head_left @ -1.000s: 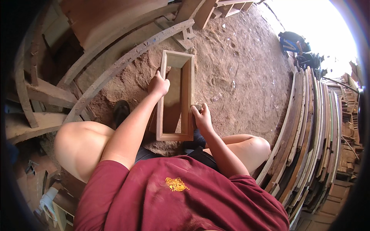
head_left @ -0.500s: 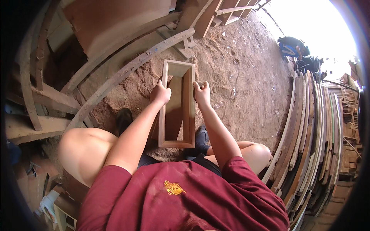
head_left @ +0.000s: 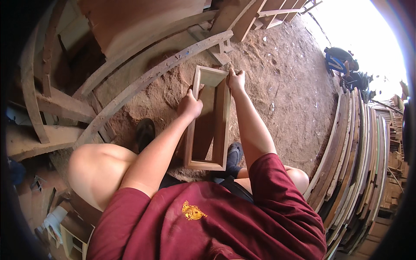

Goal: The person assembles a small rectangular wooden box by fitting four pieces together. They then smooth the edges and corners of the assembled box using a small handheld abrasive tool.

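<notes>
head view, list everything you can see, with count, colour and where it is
wooden box: one, light brown, centre
long beam: one, grey-brown, upper left of the box
wooden panel: one, reddish brown, top left
timber pieces: several, brown, left side
shelf-like wooden piece: one, brown, top
stacked boards: many, mixed browns, right side
dirt ground: brown, middle
dark shape: black and blue, upper right, unclear
pale object: one, bluish white, lower left, unclear
shoes: two, dark, either side of the box
shirt: one, maroon, bottom
left hand: one, bare, gripping the box's left wall
right hand: one, bare, at its far right corner
</notes>
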